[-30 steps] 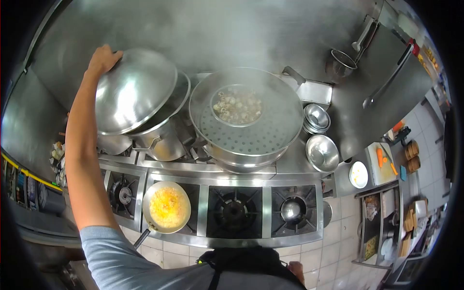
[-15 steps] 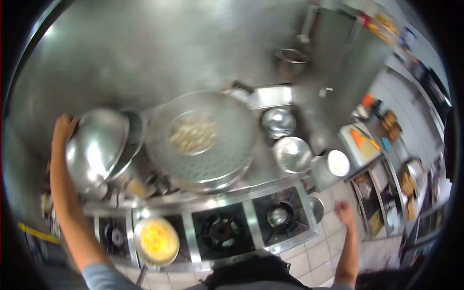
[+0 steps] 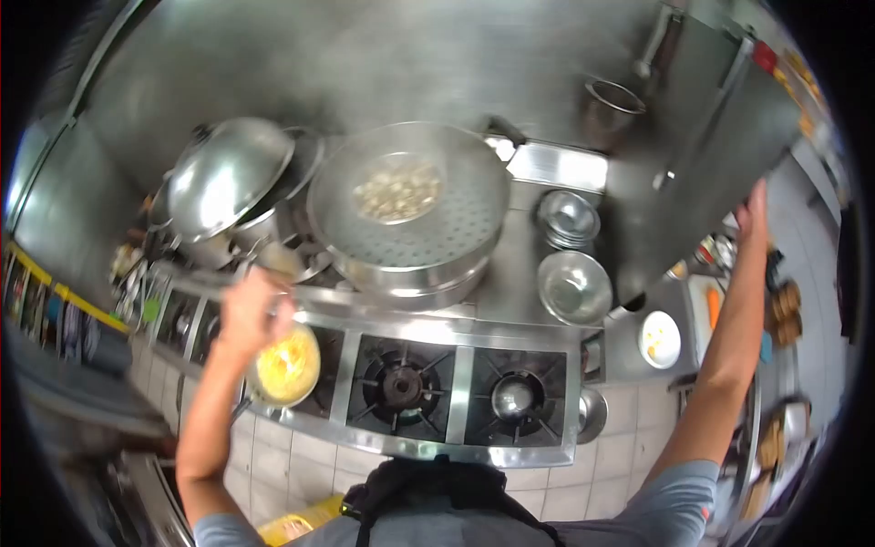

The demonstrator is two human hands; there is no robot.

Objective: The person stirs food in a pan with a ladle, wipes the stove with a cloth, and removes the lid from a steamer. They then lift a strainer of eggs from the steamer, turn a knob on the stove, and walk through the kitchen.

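Note:
My left hand (image 3: 255,310), blurred, hovers over the near-left burner and overlaps the upper rim of a pan of yellow food (image 3: 288,365). I cannot tell whether its fingers hold anything. Far to the right, my right hand (image 3: 754,213) is raised with fingers stretched upward, right at the edge of a grey metal panel (image 3: 702,173). A large domed lid (image 3: 228,178) leans over a pot at the back left. Beside it stands a wide perforated steamer (image 3: 410,242), with a bowl of pale pieces (image 3: 398,189) on it.
Stacked metal bowls (image 3: 569,219) and a single bowl (image 3: 575,287) sit right of the steamer. A small ladle-like bowl (image 3: 513,397) rests on the right burner. Further right are a white bowl (image 3: 659,339) and a cutting board (image 3: 700,319). A dark pot (image 3: 612,109) stands behind.
My left hand has left the domed lid and come down toward the pan. My right hand has risen from low over the floor to the metal panel's edge. The view has shifted.

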